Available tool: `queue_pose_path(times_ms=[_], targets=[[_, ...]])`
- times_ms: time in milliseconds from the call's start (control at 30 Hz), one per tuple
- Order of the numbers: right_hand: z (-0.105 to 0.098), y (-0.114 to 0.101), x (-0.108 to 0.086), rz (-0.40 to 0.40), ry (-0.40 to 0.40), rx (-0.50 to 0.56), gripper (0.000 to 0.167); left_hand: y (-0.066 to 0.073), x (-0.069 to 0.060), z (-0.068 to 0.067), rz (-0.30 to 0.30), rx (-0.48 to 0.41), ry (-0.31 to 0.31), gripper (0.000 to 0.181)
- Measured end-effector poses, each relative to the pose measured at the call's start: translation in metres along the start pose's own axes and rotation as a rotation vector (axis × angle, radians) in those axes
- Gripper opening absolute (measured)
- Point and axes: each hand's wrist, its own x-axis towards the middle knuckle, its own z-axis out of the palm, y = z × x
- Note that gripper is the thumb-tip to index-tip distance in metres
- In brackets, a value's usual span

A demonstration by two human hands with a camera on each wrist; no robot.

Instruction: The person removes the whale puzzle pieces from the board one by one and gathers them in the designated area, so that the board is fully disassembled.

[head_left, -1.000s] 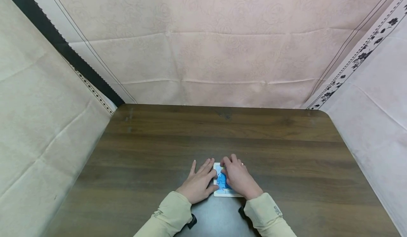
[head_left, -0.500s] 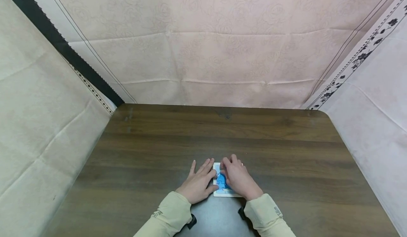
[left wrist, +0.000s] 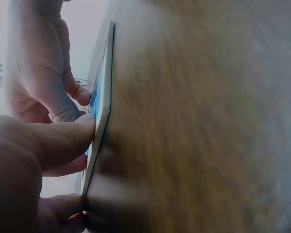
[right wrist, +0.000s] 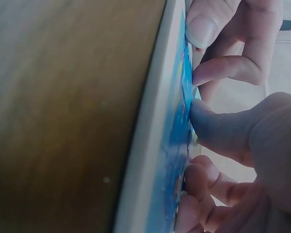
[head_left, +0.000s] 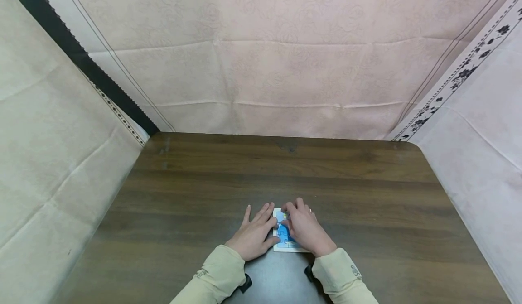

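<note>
Hardly anything had moved since half a second earlier: our left hand [head_left: 253,237], our right hand [head_left: 305,228] and the puzzle [head_left: 287,249] sat in practically the same spots. Biggest stuff first, we had pale cloth [head_left: 261,77] hung behind and down both sides of a brown table [head_left: 228,181]. Our pale green sleeves [head_left: 222,270] came in from the near side, with black straps [head_left: 245,283] showing by the cuffs. We had the left hand spread out, thumb touching the puzzle's left side. Our right hand curled its fingers over the other side, thumb on the blue surface; couldn't tell if it pinched a piece. Our white-rimmed puzzle lay flat between both hands, near the table's close edge.
</note>
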Motion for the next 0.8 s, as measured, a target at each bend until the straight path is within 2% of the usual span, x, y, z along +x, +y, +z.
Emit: queue_pose_path(times_ms=[367, 600, 800], targets=[[-0.0008, 0.0028, 0.0003, 0.016, 0.042, 0.152, 0.022, -0.0012, 0.0000, 0.0008, 0.003, 0.006, -0.009, 0.032], [0.0014, 0.0019, -0.0003, 0.105, 0.052, 0.322, 0.023, -0.0020, -0.0014, 0.0012, 0.010, -0.038, -0.026, 0.062], [0.0020, 0.0017, -0.0011, 0.160, 0.057, 0.397, 0.021, -0.0014, -0.0023, 0.0018, 0.020, -0.032, -0.013, 0.064]])
